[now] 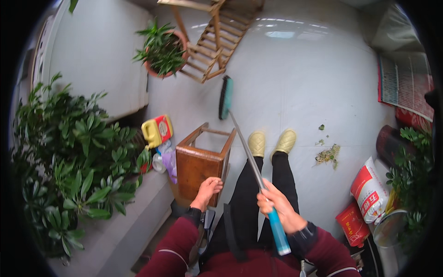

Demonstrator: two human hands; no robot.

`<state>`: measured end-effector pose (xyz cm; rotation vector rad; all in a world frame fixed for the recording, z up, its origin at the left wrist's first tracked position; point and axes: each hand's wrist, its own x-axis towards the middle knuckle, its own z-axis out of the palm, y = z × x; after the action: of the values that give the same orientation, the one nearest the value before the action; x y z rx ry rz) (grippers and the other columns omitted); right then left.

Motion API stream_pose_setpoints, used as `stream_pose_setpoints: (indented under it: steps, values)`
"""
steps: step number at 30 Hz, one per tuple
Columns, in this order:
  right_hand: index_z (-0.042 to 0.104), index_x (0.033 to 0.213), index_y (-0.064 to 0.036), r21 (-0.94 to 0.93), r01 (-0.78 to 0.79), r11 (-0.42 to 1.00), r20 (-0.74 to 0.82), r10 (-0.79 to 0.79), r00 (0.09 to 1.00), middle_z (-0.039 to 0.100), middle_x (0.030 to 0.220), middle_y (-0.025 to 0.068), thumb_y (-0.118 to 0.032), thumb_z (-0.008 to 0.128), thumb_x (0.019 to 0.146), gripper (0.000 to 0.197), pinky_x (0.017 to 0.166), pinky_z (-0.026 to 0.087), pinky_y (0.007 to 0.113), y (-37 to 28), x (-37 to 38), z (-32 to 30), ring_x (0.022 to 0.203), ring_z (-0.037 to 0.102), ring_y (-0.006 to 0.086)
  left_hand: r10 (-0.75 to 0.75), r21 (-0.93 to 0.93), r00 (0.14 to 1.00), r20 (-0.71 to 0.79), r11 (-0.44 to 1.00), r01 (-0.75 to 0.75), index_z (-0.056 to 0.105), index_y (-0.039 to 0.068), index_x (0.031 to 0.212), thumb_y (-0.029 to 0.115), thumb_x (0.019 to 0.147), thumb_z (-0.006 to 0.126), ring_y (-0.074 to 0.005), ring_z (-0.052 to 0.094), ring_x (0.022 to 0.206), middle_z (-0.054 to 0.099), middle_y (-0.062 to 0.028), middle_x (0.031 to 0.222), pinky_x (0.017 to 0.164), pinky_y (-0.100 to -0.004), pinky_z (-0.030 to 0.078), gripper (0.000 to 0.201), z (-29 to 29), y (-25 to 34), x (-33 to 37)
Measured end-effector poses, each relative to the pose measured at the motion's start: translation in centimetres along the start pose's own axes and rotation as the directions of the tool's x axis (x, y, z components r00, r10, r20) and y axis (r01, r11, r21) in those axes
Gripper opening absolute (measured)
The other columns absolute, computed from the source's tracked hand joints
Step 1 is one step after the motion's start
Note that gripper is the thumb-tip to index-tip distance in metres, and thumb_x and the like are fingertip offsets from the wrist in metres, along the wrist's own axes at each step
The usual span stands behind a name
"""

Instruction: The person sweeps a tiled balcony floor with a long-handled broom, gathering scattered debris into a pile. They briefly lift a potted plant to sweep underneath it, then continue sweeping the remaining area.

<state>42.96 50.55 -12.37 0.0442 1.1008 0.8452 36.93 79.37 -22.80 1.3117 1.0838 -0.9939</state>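
Right hand: the right hand (281,207) gripped the long broom with a metal shaft and blue grip (251,159), its teal brush head (225,97) resting on the pale tiled floor (300,83).
Left hand: the left hand (207,189) lay on the edge of the brown wooden box-shaped stool (200,161).
Feet: pale yellow slippers (271,142) stood just beside the shaft.
Debris: a small heap of green plant clippings (327,154) lay to the right of the slippers.
Left side: a large leafy green shrub (74,152); a yellow plastic jug with a red label (157,130) sat near the stool.
Far end: a terracotta pot with a green plant (162,51) stood beside a slatted wooden rack (217,39).
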Motion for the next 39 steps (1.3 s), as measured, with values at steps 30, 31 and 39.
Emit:
stream_pose_setpoints:
  steps: [30, 31, 39]
  values:
    - [0.005, 0.143, -0.0219, -0.394, 0.219, 0.893, -0.226, -0.325, 0.918, 0.056, 0.085, 0.0115, -0.004, 0.057, 0.082, 0.082, 0.061, 0.049, 0.028, 8.7, -26.0, -20.1, 0.068, 0.058, 0.0166, -0.089, 0.617, 0.984, 0.157, 0.787, -0.027, 0.056, 0.006, 0.096, 0.021, 0.092, 0.049, -0.0117, 0.058, 0.077, 0.061, -0.0023, 0.089, 0.071, -0.0257, 0.048, 0.017, 14.2, 1.3, 2.9]
    - [0.013, 0.142, -0.0168, -0.468, 0.179, 0.866, -0.384, -0.381, 0.841, 0.054, 0.073, 0.007, -0.005, 0.056, 0.083, 0.074, 0.055, 0.047, 0.027, 9.0, -27.0, -21.2, 0.058, 0.055, 0.0137, -0.081, 0.615, 0.984, 0.158, 0.788, -0.033, 0.056, 0.006, 0.096, 0.021, 0.092, 0.049, -0.0117, 0.058, 0.078, 0.061, -0.0023, 0.089, 0.071, -0.0258, 0.048, 0.017, 14.8, 1.0, 2.5]
    - [0.026, 0.139, -0.0152, -0.082, 0.556, 0.827, -0.155, -0.562, 0.813, 0.046, 0.069, 0.0028, -0.003, 0.054, 0.084, 0.063, 0.04, 0.029, 0.018, 2.2, -23.2, -26.2, 0.05, 0.039, 0.0058, -0.033, 0.655, 0.98, 0.195, 0.749, -0.105, 0.056, 0.005, 0.096, 0.022, 0.09, 0.05, -0.0129, 0.059, 0.077, 0.061, -0.0035, 0.088, 0.069, -0.026, 0.047, 0.019, 21.3, -1.2, 0.8]
